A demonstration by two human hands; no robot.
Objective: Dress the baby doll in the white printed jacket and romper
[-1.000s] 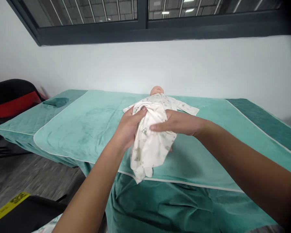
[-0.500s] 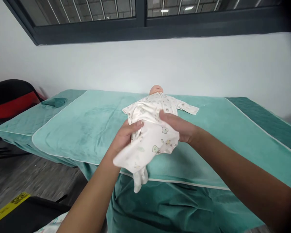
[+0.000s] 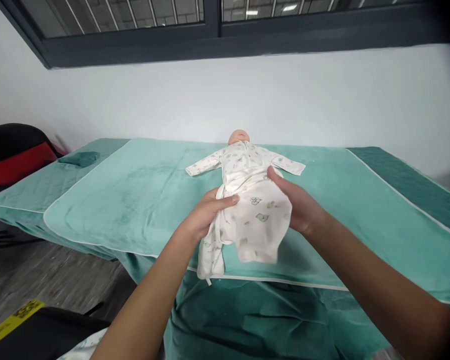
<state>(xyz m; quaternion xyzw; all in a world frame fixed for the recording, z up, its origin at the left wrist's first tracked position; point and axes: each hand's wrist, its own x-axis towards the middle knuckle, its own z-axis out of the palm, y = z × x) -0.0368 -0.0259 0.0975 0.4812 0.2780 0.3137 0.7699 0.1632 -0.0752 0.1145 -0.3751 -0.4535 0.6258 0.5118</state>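
printed garment (image 3: 243, 160) on teal bed (image 3: 116, 195), near half bunched a second ago, is being spread open, sides being gripped by left hand (image 3: 205, 212) and right hand (image 3: 302, 207), folds apparently being straightened

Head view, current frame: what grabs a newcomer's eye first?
First, the white printed outfit in mid-frame, sleeves spread on the teal cover, with a doll's head at its collar on the wall side. Next, the left hand and right hand holding its lower part from either side, near the cover's front edge. Then the black-and-red chair at the far left.
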